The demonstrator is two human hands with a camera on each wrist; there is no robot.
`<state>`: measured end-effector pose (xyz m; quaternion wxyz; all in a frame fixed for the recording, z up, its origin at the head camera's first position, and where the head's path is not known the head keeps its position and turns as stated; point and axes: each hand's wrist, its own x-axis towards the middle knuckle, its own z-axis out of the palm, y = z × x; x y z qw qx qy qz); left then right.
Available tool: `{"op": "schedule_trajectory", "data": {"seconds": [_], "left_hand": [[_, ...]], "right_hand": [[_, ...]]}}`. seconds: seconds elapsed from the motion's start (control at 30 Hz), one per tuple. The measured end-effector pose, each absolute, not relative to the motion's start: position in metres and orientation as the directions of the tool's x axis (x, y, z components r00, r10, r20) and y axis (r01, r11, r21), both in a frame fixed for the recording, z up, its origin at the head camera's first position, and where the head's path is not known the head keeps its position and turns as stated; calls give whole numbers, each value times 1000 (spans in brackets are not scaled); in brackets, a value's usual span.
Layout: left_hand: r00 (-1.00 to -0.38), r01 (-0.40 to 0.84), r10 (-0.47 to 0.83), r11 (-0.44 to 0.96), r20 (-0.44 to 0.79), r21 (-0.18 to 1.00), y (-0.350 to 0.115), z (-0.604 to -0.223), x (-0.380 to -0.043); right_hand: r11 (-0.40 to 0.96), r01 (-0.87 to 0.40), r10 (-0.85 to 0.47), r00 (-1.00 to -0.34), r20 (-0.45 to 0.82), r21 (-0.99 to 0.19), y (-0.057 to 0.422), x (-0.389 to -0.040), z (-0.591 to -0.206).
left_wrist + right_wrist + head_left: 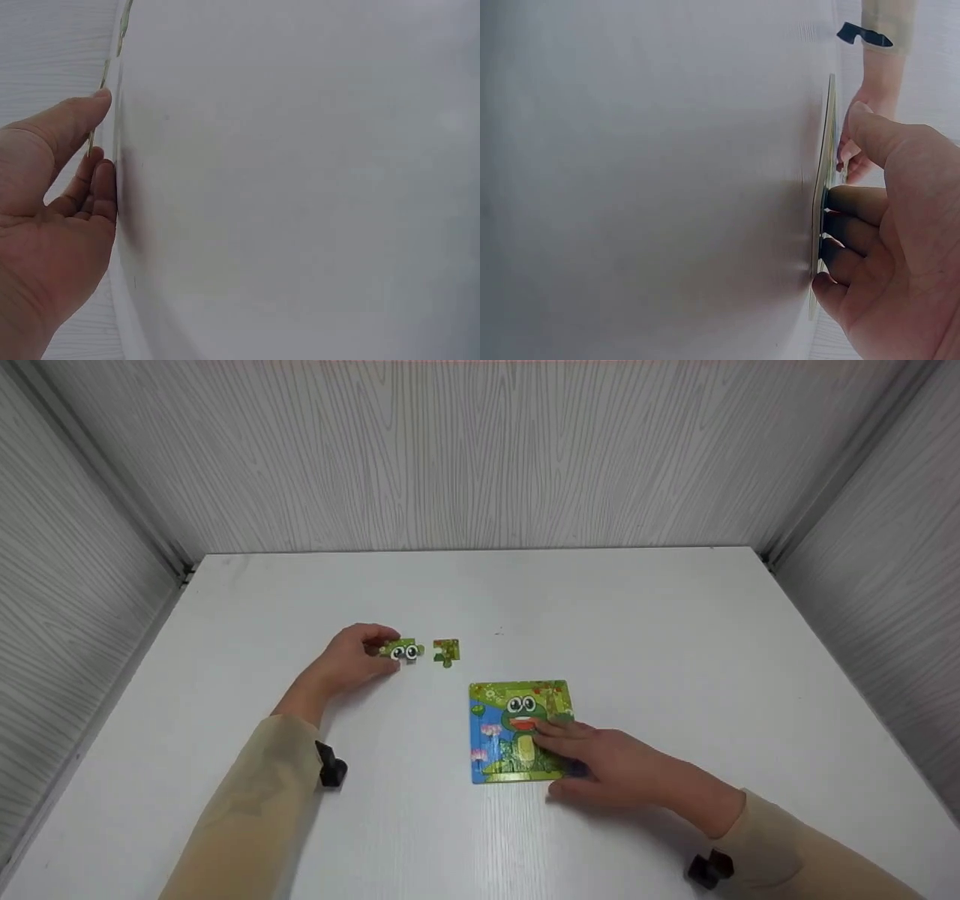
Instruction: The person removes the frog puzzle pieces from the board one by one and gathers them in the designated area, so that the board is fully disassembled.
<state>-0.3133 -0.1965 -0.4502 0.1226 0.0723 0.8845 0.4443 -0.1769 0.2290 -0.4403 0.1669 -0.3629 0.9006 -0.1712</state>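
Note:
In the head view my left hand (351, 658) pinches a green puzzle piece (409, 652) printed with two cartoon eyes, its thumb on the near edge and fingers on the far edge. The left wrist view shows the piece edge-on behind the thumb of that hand (64, 172). Just right of it lies a second green puzzle piece (448, 651) with a knob facing me. My right hand (619, 765) rests its fingers across the right side of a square frog puzzle (495, 735), hiding part of the picture. The right wrist view shows those fingertips touching the puzzle's edge (825, 157).
The white table (675, 637) carries the puzzle and pieces. Grey wood-grain panels (480, 457) stand behind it and along both sides. A black clip-like device (331, 765) sits on the left sleeve, another (710, 868) on the right.

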Motion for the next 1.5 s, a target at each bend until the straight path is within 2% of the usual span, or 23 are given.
{"op": "schedule_trajectory", "data": {"seconds": [1.13,1.5], "left_hand": [[-953,45,261,623,-153,781,-199,-454,-318],[-971,-9,192,562,-141,827,-199,-456,-316]], "right_hand": [[701,-561,-688,-696,-208,-441,230,-176,-437],[690,-571,-699,-685,-205,-446,229,-178,-439]]}}
